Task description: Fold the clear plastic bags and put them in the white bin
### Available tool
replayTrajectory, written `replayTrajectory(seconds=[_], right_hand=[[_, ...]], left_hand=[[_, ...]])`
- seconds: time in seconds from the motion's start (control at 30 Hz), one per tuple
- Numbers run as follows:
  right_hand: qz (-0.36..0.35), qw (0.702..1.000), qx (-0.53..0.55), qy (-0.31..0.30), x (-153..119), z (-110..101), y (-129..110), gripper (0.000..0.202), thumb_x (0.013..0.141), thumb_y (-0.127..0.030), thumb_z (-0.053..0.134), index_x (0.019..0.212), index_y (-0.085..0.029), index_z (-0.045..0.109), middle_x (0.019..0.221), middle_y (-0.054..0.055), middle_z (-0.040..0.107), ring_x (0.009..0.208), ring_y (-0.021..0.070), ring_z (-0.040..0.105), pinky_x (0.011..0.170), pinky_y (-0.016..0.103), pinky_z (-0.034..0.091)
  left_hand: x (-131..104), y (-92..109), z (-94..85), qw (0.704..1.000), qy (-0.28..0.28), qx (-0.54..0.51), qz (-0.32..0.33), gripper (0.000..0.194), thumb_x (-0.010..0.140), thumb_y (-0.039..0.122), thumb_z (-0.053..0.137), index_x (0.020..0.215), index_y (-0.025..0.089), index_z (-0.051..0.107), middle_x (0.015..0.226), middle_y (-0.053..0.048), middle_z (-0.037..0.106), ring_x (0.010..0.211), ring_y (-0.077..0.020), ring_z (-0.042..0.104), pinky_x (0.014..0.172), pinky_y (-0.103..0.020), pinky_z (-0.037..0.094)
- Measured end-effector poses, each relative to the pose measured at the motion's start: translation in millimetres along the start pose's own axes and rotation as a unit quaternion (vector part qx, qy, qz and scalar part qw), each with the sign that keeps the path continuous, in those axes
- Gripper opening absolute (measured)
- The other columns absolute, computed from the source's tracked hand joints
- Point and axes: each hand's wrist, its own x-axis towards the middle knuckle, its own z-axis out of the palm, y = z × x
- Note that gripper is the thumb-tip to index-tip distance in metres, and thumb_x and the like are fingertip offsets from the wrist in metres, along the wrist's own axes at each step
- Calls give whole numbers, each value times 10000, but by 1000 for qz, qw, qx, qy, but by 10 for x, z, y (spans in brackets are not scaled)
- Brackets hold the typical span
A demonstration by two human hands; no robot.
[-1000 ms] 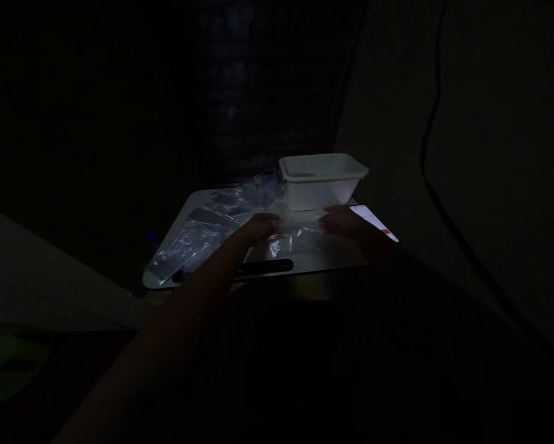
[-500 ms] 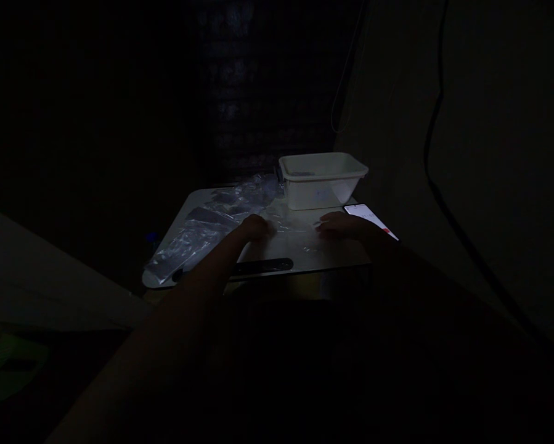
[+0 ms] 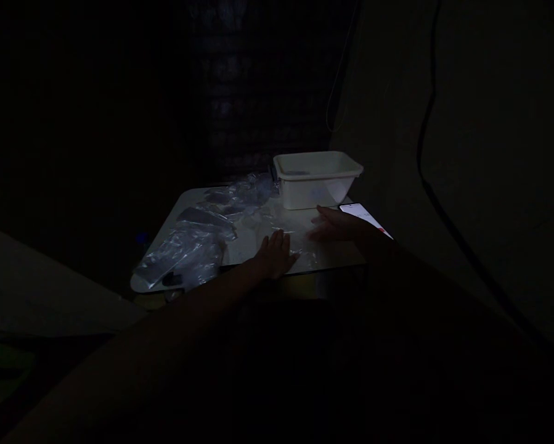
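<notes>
The scene is very dark. A clear plastic bag (image 3: 286, 233) lies on a small white table (image 3: 240, 248), its outline hard to make out. My left hand (image 3: 277, 253) rests flat on the bag near the table's front edge, fingers stretched out. Over the bag's right side is my right hand (image 3: 328, 225), slightly blurred, with its fingers apart and nothing visible in them. To the left, several more clear plastic bags (image 3: 188, 243) lie in a loose, crumpled spread.
A white plastic tub (image 3: 318, 191) stands at the table's back right. A phone with a lit screen (image 3: 362, 214) lies beside my right wrist. Along the right wall hangs a dark cable (image 3: 427, 135). A dark slot (image 3: 172, 279) shows at the table's front left edge.
My left hand has come toward the front edge and flattened on the bag, covering the dark slot there. My right hand has opened its fingers. The view has shifted slightly.
</notes>
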Motion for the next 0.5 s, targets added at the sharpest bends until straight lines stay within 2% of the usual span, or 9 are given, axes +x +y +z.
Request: replayTrajectory(seconds=[0.3, 0.4, 0.5], right_hand=[[5, 994, 75, -85, -44, 213, -95, 380, 772, -469, 259, 875, -151, 440, 820, 128, 578, 712, 180, 572, 596, 337, 442], [4, 993, 74, -88, -46, 268, -117, 362, 777, -453, 251, 882, -158, 432, 842, 118, 570, 743, 174, 566, 620, 339, 435], [-36, 991, 101, -75, -52, 307, -134, 353, 786, -433, 231, 899, -163, 427, 856, 106, 558, 753, 164, 560, 623, 324, 431]], left_hand=[[-74, 85, 22, 1000, -1, 19, 11, 619, 797, 439, 177, 1251, 18, 163, 1313, -199, 108, 1204, -275, 55, 942, -424, 117], [-101, 110, 5, 1000, -4, 14, 10, 611, 800, 432, 166, 1249, 17, 171, 1313, -198, 113, 1204, -272, 58, 941, -425, 121], [-115, 123, -21, 1000, -13, 8, 5, 605, 802, 428, 158, 1250, 22, 171, 1313, -194, 116, 1204, -272, 66, 940, -427, 126]])
